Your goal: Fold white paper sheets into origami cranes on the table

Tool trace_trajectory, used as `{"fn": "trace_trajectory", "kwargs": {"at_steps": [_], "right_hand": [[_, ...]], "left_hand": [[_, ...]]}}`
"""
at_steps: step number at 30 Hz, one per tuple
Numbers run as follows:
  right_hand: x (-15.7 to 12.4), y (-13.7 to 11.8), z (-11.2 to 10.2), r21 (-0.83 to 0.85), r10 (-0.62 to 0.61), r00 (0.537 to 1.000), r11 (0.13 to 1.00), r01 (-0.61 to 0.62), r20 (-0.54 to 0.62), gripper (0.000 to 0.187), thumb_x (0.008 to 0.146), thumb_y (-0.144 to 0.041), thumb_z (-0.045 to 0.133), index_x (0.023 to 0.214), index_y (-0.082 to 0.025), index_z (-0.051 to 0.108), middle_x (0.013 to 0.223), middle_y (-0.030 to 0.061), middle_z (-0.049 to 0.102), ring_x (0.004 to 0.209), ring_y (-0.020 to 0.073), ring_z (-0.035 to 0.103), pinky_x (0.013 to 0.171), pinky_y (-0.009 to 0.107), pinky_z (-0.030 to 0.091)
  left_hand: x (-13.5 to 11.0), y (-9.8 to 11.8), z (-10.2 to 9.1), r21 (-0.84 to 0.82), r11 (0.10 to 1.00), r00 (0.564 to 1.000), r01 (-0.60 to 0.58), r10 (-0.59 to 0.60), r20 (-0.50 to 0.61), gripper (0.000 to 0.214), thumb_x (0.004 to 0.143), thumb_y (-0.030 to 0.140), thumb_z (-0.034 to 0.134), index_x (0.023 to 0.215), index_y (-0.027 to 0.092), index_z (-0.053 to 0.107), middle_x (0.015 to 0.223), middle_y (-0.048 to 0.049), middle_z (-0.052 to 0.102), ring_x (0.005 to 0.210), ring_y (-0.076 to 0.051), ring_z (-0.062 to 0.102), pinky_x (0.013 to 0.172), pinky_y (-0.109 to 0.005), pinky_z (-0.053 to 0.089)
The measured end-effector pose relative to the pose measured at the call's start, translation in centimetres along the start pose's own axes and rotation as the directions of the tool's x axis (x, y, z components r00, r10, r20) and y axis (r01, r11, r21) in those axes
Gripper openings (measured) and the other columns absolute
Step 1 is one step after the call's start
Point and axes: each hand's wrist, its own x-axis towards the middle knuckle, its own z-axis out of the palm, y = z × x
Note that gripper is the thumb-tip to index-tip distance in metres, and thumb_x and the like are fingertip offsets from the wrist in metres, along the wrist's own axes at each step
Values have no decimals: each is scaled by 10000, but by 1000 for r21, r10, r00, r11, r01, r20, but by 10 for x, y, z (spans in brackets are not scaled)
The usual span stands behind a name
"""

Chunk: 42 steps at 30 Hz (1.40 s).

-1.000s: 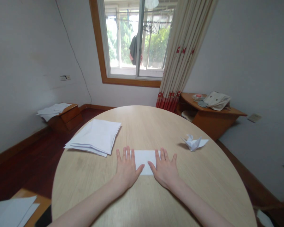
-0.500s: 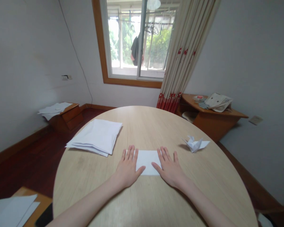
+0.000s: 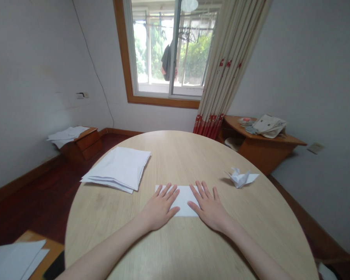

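Observation:
A white sheet of paper (image 3: 185, 200) lies flat on the round wooden table (image 3: 175, 249) in front of me. Across its left part rests my left hand (image 3: 160, 206), palm down with the fingers spread. My right hand (image 3: 208, 206) lies flat over its right part, fingers also apart. Both thumbs point inward over the paper, with a bare strip of it between them. The paper's ends are partly hidden under the hands. Nothing is gripped in either hand.
A stack of white paper (image 3: 119, 167) lies at the table's left side. On the right sits a folded paper crane (image 3: 239, 179). More white sheets (image 3: 17, 258) rest on a low surface at lower left. A corner desk (image 3: 259, 151) stands beyond the table.
My left hand's fingers have slid to the right and spread over the paper, uncovering its upper left corner. The right hand has barely shifted.

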Motion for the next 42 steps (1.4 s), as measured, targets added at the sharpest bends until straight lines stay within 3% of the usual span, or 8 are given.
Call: {"fn": "trace_trajectory", "kwargs": {"at_steps": [4, 7, 15, 19, 27, 38, 42], "right_hand": [[1, 2, -2, 36, -109, 994, 993, 110, -22, 659, 955, -557, 216, 1482, -161, 202, 1539, 110, 195, 1431, 246, 91, 1142, 538, 95], [1, 2, -7, 88, -124, 992, 989, 122, 16, 675, 957, -550, 223, 1476, -117, 219, 1538, 120, 189, 1430, 223, 95, 1156, 472, 140], [-2, 1, -16, 111, -181, 982, 978, 175, 47, 636, 963, -490, 297, 1479, -132, 199, 1546, 101, 137, 1433, 212, 57, 1163, 475, 107], [-4, 2, -21, 172, -295, 955, 943, 285, 36, 661, 943, -522, 351, 1479, -165, 205, 1546, 90, 151, 1433, 206, 66, 1166, 476, 101], [-3, 6, -19, 252, -327, 944, 918, 307, 43, 978, 761, -674, 566, 1488, -161, 161, 1545, 131, 140, 1431, 259, 86, 1164, 486, 123], [-7, 9, -25, 311, -382, 924, 875, 371, -29, 906, 780, -577, 625, 1483, -186, 209, 1517, 131, 257, 1406, 303, 199, 1135, 530, 211], [-10, 12, -30, 324, -403, 910, 852, 411, -93, 770, 828, -484, 610, 1467, -214, 275, 1496, 117, 318, 1380, 297, 283, 1114, 523, 269]], "left_hand": [[0, -1, -3, -20, 1000, 1000, -4, 5, 14, 559, 983, 492, 247, 1460, 200, 260, 1525, -65, 253, 1412, -247, 206, 1130, -455, 214], [-1, 0, -6, -32, 999, 1000, 5, -4, 27, 548, 984, 481, 260, 1460, 210, 257, 1528, -58, 245, 1413, -249, 203, 1132, -458, 208], [-4, -3, -21, -124, 990, 991, -72, 85, 105, 763, 894, 616, 390, 1474, 158, 200, 1528, -114, 209, 1423, -257, 150, 1149, -485, 130], [-3, -7, -22, -169, 981, 992, -92, 105, 69, 805, 853, 566, 515, 1468, 140, 219, 1517, -133, 244, 1414, -249, 192, 1153, -447, 160], [-2, -14, -21, -241, 967, 995, -83, 93, 33, 813, 808, 530, 596, 1451, 145, 282, 1493, -141, 310, 1387, -267, 277, 1143, -452, 216], [-5, -13, -27, -265, 961, 997, -75, 66, -39, 679, 812, 415, 610, 1403, 163, 392, 1430, -126, 428, 1330, -277, 387, 1107, -470, 295], [-6, -13, -28, -242, 965, 991, -97, 70, -116, 577, 827, 372, 605, 1348, 165, 470, 1407, -125, 461, 1273, -260, 468, 1067, -441, 365]]}}
